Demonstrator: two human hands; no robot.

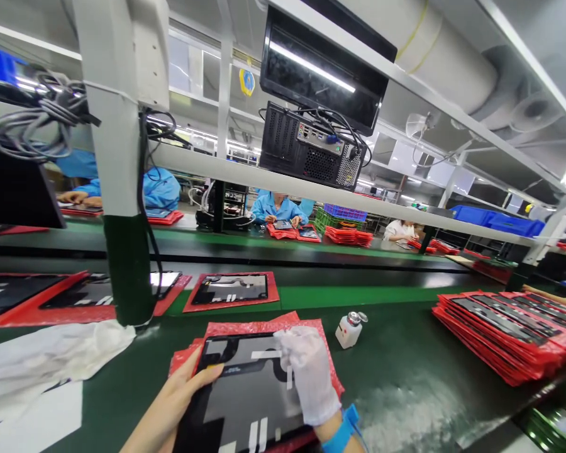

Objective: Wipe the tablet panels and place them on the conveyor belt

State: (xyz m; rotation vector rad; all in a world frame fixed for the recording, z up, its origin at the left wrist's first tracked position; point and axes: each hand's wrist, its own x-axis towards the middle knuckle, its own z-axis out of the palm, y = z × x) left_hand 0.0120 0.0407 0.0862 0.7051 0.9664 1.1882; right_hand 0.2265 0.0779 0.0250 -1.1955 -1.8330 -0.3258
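At the far left a white cloth lies rumpled on the dark green bench, partly over a sheet of white paper; behind it, dark panels on red wraps sit on both sides of a white and green post. Right of the post, another panel lies on its own red wrap, its longer side running across the view. Nearer, the bare left hand is clamped on the left edge of a dark panel, thumb over the upper face. This panel is in front of the person, above a pile of red sheets; whether it rests fully on them I cannot tell. Its far edge runs nearly crosswise, and its left edge slants toward the person and leftward. Two short pale strips by the near edge point away from the person; with that end cropped, I cannot tell which way the long axis runs. The right hand, in a white glove above a blue wristband, is apart from the left, fingers bunched over the panel's far right part; whether they pinch anything is hidden. Just beyond, a white bottle stands with its metal cap open, and at far right rises a stack of red-wrapped panels.
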